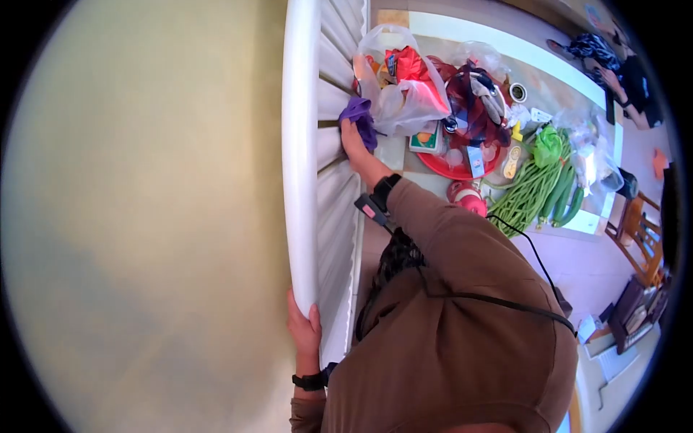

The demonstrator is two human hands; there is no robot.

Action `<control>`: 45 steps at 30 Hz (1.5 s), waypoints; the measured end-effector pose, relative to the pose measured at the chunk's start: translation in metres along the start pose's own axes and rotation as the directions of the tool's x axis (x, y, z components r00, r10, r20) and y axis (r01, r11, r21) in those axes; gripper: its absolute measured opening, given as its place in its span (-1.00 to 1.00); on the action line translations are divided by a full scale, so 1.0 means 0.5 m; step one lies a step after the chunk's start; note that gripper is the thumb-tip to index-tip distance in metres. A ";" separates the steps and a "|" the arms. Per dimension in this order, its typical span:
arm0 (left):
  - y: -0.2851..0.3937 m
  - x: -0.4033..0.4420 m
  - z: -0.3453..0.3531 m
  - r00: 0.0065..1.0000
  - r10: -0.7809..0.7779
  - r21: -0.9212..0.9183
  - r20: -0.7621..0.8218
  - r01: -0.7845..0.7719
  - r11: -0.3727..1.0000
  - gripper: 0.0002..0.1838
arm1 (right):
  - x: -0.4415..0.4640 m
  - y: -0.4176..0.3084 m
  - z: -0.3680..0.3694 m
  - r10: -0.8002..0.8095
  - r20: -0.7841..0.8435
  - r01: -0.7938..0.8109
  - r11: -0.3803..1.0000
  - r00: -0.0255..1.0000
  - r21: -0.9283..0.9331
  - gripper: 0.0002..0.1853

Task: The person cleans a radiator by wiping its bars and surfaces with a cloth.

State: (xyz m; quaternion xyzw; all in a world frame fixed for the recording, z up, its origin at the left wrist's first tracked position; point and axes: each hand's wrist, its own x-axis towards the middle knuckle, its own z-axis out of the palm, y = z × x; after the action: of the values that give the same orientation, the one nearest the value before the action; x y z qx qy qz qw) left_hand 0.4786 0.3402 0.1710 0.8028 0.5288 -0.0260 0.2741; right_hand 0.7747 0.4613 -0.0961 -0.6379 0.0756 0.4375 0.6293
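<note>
A white radiator with a rounded top rail and upright fins stands along the wall. My right hand is closed on a purple cloth, which is bunched against the radiator's finned front. My left hand grips the top rail near its lower end in the view, thumb on one side and fingers on the other. Black bands circle both wrists. A dark device with a pink label sits just beyond the right wrist.
Beside me a table holds a plastic bag with red packets, a red tray, green long beans, cucumbers and more bags. A black cable crosses my brown shirt. Another person sits at the far side, near a wooden chair.
</note>
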 end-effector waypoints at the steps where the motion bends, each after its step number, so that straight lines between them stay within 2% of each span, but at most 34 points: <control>1: 0.001 -0.001 0.001 1.000 -0.014 -0.001 0.000 0.014 1.000 -0.41 | 0.017 0.021 0.002 -0.014 -0.056 0.014 1.000 0.998 -0.006 -0.30; 2: 0.001 0.000 0.000 1.000 0.003 0.007 -0.008 -0.003 1.000 -0.42 | 0.038 0.048 -0.001 -0.009 -0.049 0.008 1.000 0.999 -0.011 -0.30; 4: -0.004 0.000 0.002 1.000 0.016 0.015 -0.020 -0.016 1.000 -0.42 | 0.060 0.076 -0.014 0.214 0.093 -0.228 0.956 0.972 0.184 -0.28; 6: -0.017 -0.006 0.007 0.999 -0.041 0.042 -0.017 0.042 0.998 -0.44 | 0.053 0.075 -0.018 0.261 0.047 -0.263 0.962 0.964 0.065 -0.31; 8: 0.010 -0.001 0.003 0.999 -0.032 0.019 -0.032 0.033 0.999 -0.45 | 0.007 0.082 -0.008 0.200 0.015 -0.199 0.962 0.980 0.187 -0.31; 9: 0.022 0.000 0.000 0.999 -0.023 0.001 -0.039 0.023 1.000 -0.46 | 0.039 0.161 0.011 -0.150 0.126 0.194 0.834 0.981 -0.517 -0.46; 10: 0.024 0.000 0.002 0.999 -0.015 -0.011 -0.041 0.014 1.000 -0.46 | -0.069 0.065 0.000 -0.001 -0.007 0.001 1.000 1.000 -0.021 -0.53; 12: 0.021 -0.002 0.007 0.989 0.084 0.054 -0.122 -0.078 0.996 -0.48 | -0.203 0.009 -0.003 -0.152 0.059 0.155 0.987 0.987 -0.048 -0.57; 14: 0.016 -0.005 0.006 0.984 0.115 0.075 -0.134 -0.106 0.992 -0.48 | -0.324 -0.040 0.011 -0.332 0.091 0.333 0.943 0.939 0.013 -0.56; 15: 0.015 -0.004 0.007 0.977 0.142 0.105 -0.158 -0.126 0.986 -0.49 | -0.361 -0.051 0.018 -0.344 0.089 0.345 0.938 0.935 0.005 -0.56; 17: 0.014 -0.002 0.008 0.974 0.151 0.091 -0.169 -0.137 0.986 -0.48 | -0.421 -0.065 0.030 -0.616 0.026 0.604 0.780 0.787 0.165 -0.55; 20: 0.013 -0.008 0.007 0.969 0.172 0.077 -0.176 -0.161 0.984 -0.49 | -0.508 -0.074 0.027 -0.662 0.074 0.643 0.744 0.746 0.179 -0.55; 22: 0.020 -0.006 0.009 0.962 0.195 0.056 -0.190 -0.187 0.981 -0.49 | -0.560 -0.062 0.014 -0.635 0.074 0.610 0.764 0.769 0.210 -0.55; 24: 0.027 -0.006 0.005 0.983 0.121 -0.033 -0.139 -0.127 0.991 -0.49 | -0.575 -0.032 0.003 -0.566 0.201 0.529 0.822 0.799 0.211 -0.54; 25: 0.024 -0.003 0.008 0.983 0.129 -0.032 -0.129 -0.134 0.990 -0.49 | -0.565 -0.011 0.003 -0.568 0.204 0.540 0.823 0.797 0.178 -0.51; 29: 0.020 0.000 0.010 0.979 0.159 0.009 -0.132 -0.159 0.987 -0.48 | -0.489 0.051 0.007 -0.541 0.166 0.540 0.840 0.825 0.056 -0.49; 31: 0.025 0.001 0.008 0.983 0.142 0.038 -0.118 -0.139 0.990 -0.48 | -0.443 0.077 0.011 -0.401 0.158 0.402 0.915 0.902 0.025 -0.46; 34: 0.025 0.004 0.010 0.991 0.082 0.000 -0.106 -0.082 0.997 -0.48 | -0.356 0.117 0.017 -0.292 0.100 0.294 0.956 0.951 -0.011 -0.43; 35: 0.021 0.005 0.011 0.992 0.069 0.027 -0.103 -0.067 0.997 -0.47 | -0.328 0.134 0.020 -0.315 0.026 0.313 0.948 0.949 0.049 -0.41; 36: 0.017 0.003 0.011 0.993 0.056 0.053 -0.101 -0.051 0.997 -0.46 | -0.283 0.167 0.023 -0.298 0.027 0.296 0.954 0.954 0.045 -0.41; 38: 0.010 0.001 0.011 0.996 0.016 0.033 -0.086 -0.013 0.999 -0.45 | -0.187 0.251 0.028 -0.209 -0.042 0.212 0.972 0.977 0.105 -0.34; 39: 0.007 0.000 0.013 0.996 -0.008 0.008 -0.083 0.009 1.000 -0.43 | -0.170 0.247 0.018 -0.195 -0.044 0.198 0.975 0.980 0.099 -0.34; 41: 0.002 -0.003 0.013 0.997 -0.020 0.008 -0.080 0.021 1.000 -0.41 | -0.143 0.222 -0.019 0.145 0.018 -0.146 0.978 0.989 0.148 -0.22; 44: -0.001 -0.004 0.017 0.996 -0.025 0.013 -0.090 0.026 1.000 -0.37 | -0.080 0.244 -0.045 0.191 0.077 -0.202 0.959 0.979 0.200 -0.14; 45: 0.000 -0.003 0.015 0.994 -0.017 0.018 -0.105 0.020 1.000 -0.35 | -0.060 0.253 -0.044 0.282 0.064 -0.289 0.935 0.957 0.204 -0.13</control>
State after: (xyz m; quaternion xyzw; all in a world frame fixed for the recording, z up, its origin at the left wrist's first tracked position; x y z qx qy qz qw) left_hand 0.4796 0.3352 0.1649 0.8008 0.5496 0.0084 0.2380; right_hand 0.6849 0.4035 -0.1735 -0.5425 0.2028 0.5242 0.6243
